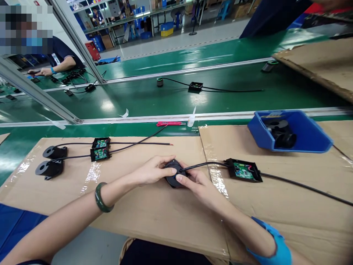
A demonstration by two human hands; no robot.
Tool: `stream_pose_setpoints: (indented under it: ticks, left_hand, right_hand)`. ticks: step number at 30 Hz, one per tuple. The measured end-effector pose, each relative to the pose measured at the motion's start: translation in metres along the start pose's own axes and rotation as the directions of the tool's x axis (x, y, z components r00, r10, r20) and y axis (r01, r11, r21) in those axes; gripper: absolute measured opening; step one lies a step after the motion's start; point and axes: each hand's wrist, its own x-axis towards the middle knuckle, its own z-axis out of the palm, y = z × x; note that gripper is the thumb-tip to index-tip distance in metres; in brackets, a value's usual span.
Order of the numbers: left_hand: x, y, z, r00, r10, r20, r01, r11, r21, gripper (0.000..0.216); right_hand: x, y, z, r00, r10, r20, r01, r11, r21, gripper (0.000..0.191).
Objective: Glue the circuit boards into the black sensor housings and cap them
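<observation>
Both of my hands grip a round black plastic housing (172,181) above the cardboard sheet (154,221). My left hand (153,170) pinches its left side, thumb on top. On the other side, my right hand (199,183) presses its thumb near the cable entry, with the fingers behind. From the housing a black cable (205,163) leads right to an open black box holding a green circuit board (244,170). Another cable (303,188) runs from that box past the right edge. To my left lie two similar cabled units, with round housings (51,168) and open board boxes (100,154).
A blue bin (314,138) with black round parts stands at right. Beyond the cardboard lie a red utility knife (170,123) and a small white bottle (191,119). The green conveyor (132,95) carries another cabled unit (195,87). A metal post (41,92) rises at left; a co-worker (63,55) sits beyond.
</observation>
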Motion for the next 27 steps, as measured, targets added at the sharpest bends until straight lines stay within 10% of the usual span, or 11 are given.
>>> stream_pose_setpoints:
  ticks: [11,27]
  left_hand:
    - [-0.004,-0.005,0.017,0.978,0.071,-0.196,-0.022,0.971,0.240,0.051]
    - [0.006,0.003,0.003,0.996,-0.047,-0.077,0.047,0.999,-0.001,0.053]
  right_hand:
    - [-0.006,0.000,0.011,0.990,-0.069,-0.125,0.055,0.992,-0.111,0.061]
    - [0.001,0.004,0.000,0.996,0.030,-0.079,-0.028,0.999,0.019,0.042]
